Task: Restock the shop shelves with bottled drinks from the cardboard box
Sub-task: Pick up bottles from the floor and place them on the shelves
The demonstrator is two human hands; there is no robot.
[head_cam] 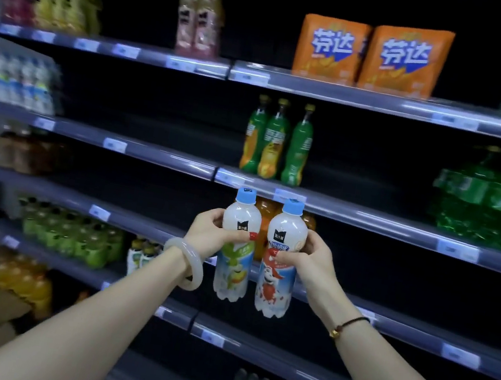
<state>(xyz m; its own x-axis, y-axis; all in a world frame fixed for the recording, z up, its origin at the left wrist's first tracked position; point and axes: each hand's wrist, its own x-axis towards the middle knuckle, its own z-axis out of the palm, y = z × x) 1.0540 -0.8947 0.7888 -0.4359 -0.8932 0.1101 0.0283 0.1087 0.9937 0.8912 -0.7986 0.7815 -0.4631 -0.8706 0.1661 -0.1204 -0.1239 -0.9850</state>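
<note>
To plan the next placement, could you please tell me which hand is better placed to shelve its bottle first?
Probably the left hand: its bottle is raised slightly higher and faces bare shelf, while orange bottles stand behind the right hand's.

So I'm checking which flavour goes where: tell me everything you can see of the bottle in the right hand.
The bottle in the right hand is translucent plastic holding a milky white drink, with a light blue screw cap, shut. Its label is blue and white with red fruit art and a small black logo above. It is upright, held in the air before the shelves, its shoulder close to the left hand's bottle. The right hand grips its middle, thumb across the label.
</note>
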